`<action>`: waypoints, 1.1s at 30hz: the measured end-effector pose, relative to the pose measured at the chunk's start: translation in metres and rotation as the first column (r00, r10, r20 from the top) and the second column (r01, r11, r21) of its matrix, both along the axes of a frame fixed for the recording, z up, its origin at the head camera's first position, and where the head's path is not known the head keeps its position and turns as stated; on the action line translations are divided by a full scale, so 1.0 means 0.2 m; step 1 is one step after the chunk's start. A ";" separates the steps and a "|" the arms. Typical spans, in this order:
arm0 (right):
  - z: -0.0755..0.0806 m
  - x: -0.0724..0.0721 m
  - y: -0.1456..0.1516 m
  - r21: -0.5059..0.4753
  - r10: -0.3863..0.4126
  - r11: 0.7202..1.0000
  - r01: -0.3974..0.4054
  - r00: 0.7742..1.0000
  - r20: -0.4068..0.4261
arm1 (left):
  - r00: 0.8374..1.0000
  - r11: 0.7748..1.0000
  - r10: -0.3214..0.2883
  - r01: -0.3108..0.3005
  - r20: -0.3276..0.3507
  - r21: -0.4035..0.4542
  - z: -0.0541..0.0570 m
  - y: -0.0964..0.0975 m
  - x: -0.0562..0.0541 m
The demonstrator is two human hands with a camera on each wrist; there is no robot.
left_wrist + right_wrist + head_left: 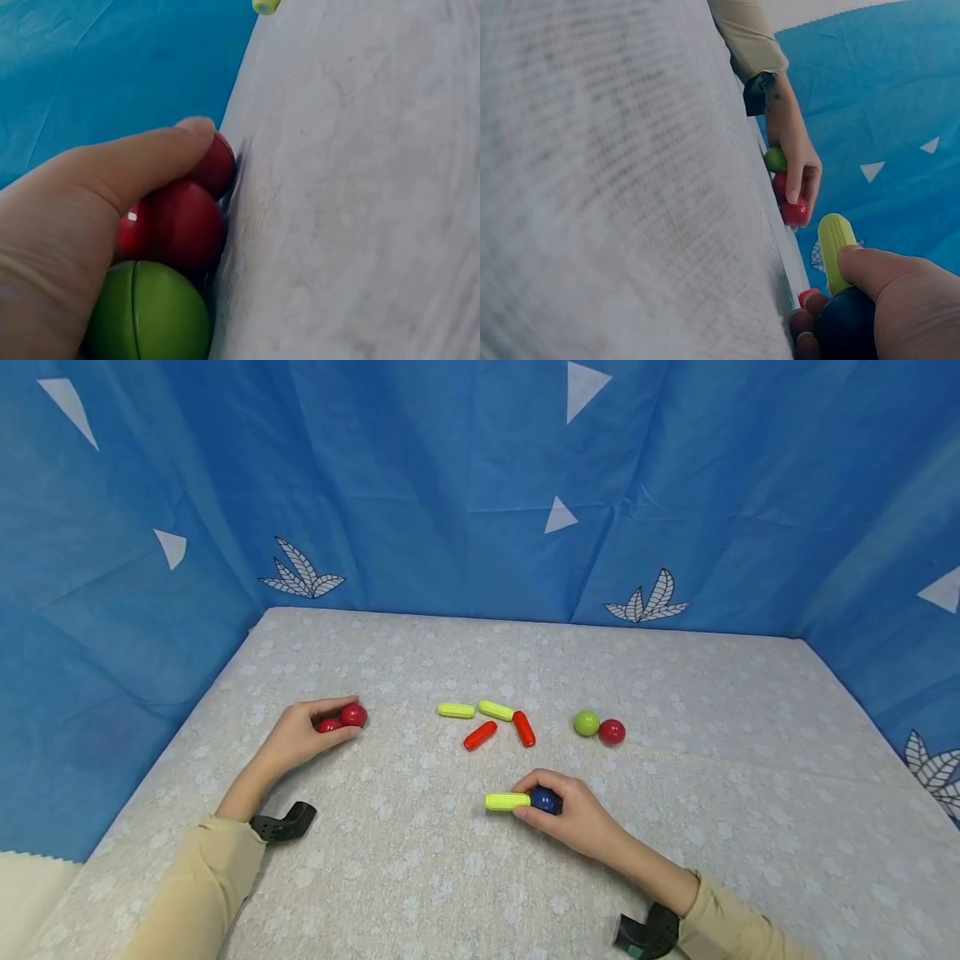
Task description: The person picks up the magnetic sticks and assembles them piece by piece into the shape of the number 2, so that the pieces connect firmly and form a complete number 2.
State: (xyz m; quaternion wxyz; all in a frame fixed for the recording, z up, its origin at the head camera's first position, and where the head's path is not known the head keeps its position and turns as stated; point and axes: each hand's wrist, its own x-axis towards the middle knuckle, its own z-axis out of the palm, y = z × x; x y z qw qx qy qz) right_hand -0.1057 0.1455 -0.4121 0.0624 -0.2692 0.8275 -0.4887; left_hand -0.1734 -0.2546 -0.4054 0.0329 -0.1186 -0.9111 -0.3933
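On the left of the table, my left hand (294, 733) curls its thumb and fingers around a glossy red ball (354, 715) and a second red ball (328, 726). Nearer the palm, a green ball (161, 315) with a seam shows in the left wrist view; the hand hides it from the head view. My right hand (576, 817), front and right of centre, pinches a ribbed yellow-green stick (507, 802) between thumb and fingers. Against the stick's inner end, within the same hand, is a dark blue ball (546, 800).
Mid-table lie a yellow-green stick (456, 711), another yellow-green stick (496, 710), a red stick (480, 735) and another red stick (524, 728). To their right, a green ball (587, 722) sits beside a red ball (612, 732). Blue cloth (465, 485) walls the back and sides.
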 end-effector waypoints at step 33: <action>-0.01 -0.01 0.00 -0.007 -0.004 1.000 0.004 1.000 0.030 | 0.993 0.967 -0.054 0.078 -0.106 0.242 0.17 0.22 0.06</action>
